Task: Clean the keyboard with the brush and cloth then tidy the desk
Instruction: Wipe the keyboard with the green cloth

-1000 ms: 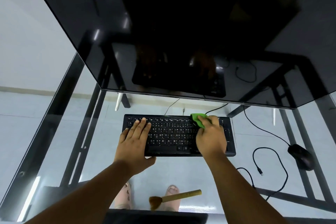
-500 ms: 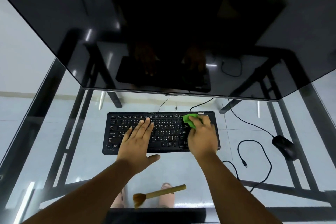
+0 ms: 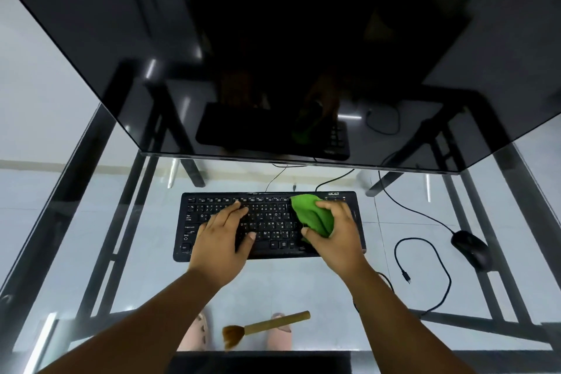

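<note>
A black keyboard (image 3: 267,223) lies on the glass desk (image 3: 145,291) in front of the monitor. My left hand (image 3: 223,238) rests flat on its left-centre keys with fingers straight. My right hand (image 3: 337,237) grips a green cloth (image 3: 311,215) against the keyboard's right part, thumb and fingers curled around it. A small brush (image 3: 267,328) with a wooden handle and brown bristles lies on the desk near the front edge, between my forearms.
A large dark monitor (image 3: 273,55) fills the upper view and reflects the keyboard. A black mouse (image 3: 470,249) with its cable sits at the right. A loose black cable (image 3: 425,270) loops beside the keyboard. My feet show through the glass.
My right hand has drawn the green cloth back toward me over the keyboard's right part, and more cloth now shows. My left hand has stayed flat on the keys.
</note>
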A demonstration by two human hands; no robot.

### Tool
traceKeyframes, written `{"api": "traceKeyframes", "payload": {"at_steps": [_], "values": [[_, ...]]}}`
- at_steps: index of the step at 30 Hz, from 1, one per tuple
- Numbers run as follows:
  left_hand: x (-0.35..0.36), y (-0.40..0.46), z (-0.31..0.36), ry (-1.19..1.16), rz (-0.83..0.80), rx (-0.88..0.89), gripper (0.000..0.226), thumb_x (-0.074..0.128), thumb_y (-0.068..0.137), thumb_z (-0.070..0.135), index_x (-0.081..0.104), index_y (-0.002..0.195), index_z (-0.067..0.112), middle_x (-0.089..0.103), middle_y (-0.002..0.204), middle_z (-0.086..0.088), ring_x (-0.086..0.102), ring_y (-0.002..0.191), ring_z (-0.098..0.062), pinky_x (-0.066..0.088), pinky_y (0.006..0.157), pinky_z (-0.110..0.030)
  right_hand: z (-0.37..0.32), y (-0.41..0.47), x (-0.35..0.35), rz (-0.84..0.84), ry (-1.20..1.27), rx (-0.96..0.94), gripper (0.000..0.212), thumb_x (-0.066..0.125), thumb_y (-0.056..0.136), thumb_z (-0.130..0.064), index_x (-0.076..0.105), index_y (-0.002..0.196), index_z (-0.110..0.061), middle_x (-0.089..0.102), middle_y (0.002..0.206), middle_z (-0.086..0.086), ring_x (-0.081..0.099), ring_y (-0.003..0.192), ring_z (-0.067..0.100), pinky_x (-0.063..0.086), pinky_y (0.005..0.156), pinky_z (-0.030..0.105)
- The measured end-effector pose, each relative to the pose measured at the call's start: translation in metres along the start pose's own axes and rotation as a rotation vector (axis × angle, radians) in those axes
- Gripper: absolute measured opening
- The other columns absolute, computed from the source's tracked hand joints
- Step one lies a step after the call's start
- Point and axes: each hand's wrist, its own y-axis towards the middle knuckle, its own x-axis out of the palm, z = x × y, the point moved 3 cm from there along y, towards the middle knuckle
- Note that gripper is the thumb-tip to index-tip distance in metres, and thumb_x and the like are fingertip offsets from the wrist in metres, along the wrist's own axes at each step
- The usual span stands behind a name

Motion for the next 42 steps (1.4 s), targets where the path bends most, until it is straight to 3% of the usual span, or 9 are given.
{"api": "traceKeyframes", "payload": {"at_steps": [4, 8, 15, 18, 21, 27, 34, 38, 42], "values": [[-0.016, -0.003, -0.008, -0.118, 0.051, -0.065, 0.033, 0.059, 0.090, 0.029, 0.062, 0.122, 0.024, 0.063, 0.115, 0.004, 0.061, 0.102, -0.017, 0.051, 0.085, -0.031, 0.000, -0.004, 0.008, 0.072, 0.120, 0.026, 0.049, 0.080, 0.075, -0.019, 0.055, 0.117, -0.024, 0.051, 0.116, -0.006, 0.054, 0.108, 0.010, 0.045, 0.092, 0.022], [-0.019, -0.003, -0.010, -0.217, 0.014, -0.163, 0.019, 0.062, 0.088, 0.022, 0.069, 0.105, 0.029, 0.067, 0.089, 0.013, 0.062, 0.072, -0.003, 0.054, 0.068, -0.026, 0.011, -0.006, -0.003, 0.209, 0.242, 0.343, 0.051, 0.085, 0.068, -0.012, 0.053, 0.107, -0.022, 0.060, 0.106, 0.002, 0.061, 0.099, 0.022, 0.052, 0.089, 0.037], [-0.008, 0.013, 0.023, -0.458, -0.177, -0.242, 0.015, 0.062, 0.089, 0.021, 0.070, 0.088, 0.034, 0.066, 0.075, 0.015, 0.062, 0.070, 0.000, 0.045, 0.065, -0.011, 0.007, 0.008, -0.018, -0.027, 0.421, 0.596, 0.037, 0.083, 0.068, -0.002, 0.060, 0.093, -0.015, 0.068, 0.094, 0.008, 0.065, 0.085, 0.023, 0.052, 0.075, 0.033], [-0.005, 0.018, 0.039, -0.707, -0.257, -0.389, 0.016, 0.060, 0.090, 0.018, 0.069, 0.084, 0.029, 0.069, 0.082, 0.001, 0.063, 0.065, -0.013, 0.053, 0.062, -0.024, 0.000, 0.012, -0.021, -0.052, 0.526, 0.540, 0.036, 0.078, 0.069, 0.009, 0.056, 0.089, -0.012, 0.065, 0.092, 0.013, 0.063, 0.084, 0.026, 0.051, 0.081, 0.038], [-0.003, 0.024, 0.054, -0.885, -0.349, -0.516, 0.013, 0.061, 0.092, 0.018, 0.069, 0.101, 0.014, 0.065, 0.084, -0.004, 0.057, 0.059, -0.013, 0.049, 0.053, -0.018, -0.010, 0.010, -0.020, -0.136, 0.693, 0.454, 0.036, 0.069, 0.074, 0.017, 0.049, 0.081, -0.013, 0.062, 0.082, 0.009, 0.062, 0.079, 0.023, 0.053, 0.069, 0.032], [-0.005, 0.027, 0.060, -1.095, -0.485, -0.513, 0.016, 0.067, 0.089, 0.026, 0.065, 0.104, 0.022, 0.066, 0.093, 0.007, 0.058, 0.084, -0.009, 0.042, 0.074, -0.025, -0.028, 0.006, -0.019, -0.287, 0.943, 0.334, 0.038, 0.061, 0.074, 0.020, 0.043, 0.073, -0.014, 0.059, 0.064, 0.000, 0.063, 0.065, 0.015, 0.053, 0.055, 0.026], [-0.019, 0.028, 0.061, -1.213, -0.312, -0.397, 0.016, 0.068, 0.085, 0.007, 0.060, 0.099, 0.008, 0.072, 0.098, -0.006, 0.068, 0.078, -0.002, 0.048, 0.067, -0.010, -0.034, 0.013, -0.020, -0.274, 0.924, 0.288, 0.036, 0.064, 0.079, 0.012, 0.045, 0.071, -0.017, 0.054, 0.059, -0.004, 0.058, 0.065, 0.014, 0.046, 0.061, 0.032], [-0.023, 0.027, 0.053, -1.242, -0.251, -0.386, 0.034, 0.080, 0.075, 0.016, 0.057, 0.097, 0.005, 0.065, 0.092, -0.019, 0.063, 0.088, -0.023, 0.043, 0.097, -0.039, -0.037, 0.014, -0.019, -0.191, 0.865, 0.253, 0.036, 0.070, 0.074, 0.014, 0.051, 0.078, -0.016, 0.054, 0.072, 0.007, 0.059, 0.073, 0.024, 0.048, 0.067, 0.035], [-0.024, 0.026, 0.049, -1.191, -0.161, -0.352, 0.042, 0.075, 0.080, 0.007, 0.051, 0.113, 0.017, 0.058, 0.080, -0.016, 0.060, 0.084, -0.026, 0.050, 0.079, -0.028, -0.044, 0.015, -0.021, -0.152, 0.603, 0.166, 0.039, 0.073, 0.077, 0.009, 0.060, 0.105, -0.015, 0.063, 0.083, 0.005, 0.063, 0.081, 0.019, 0.055, 0.073, 0.028]]}}
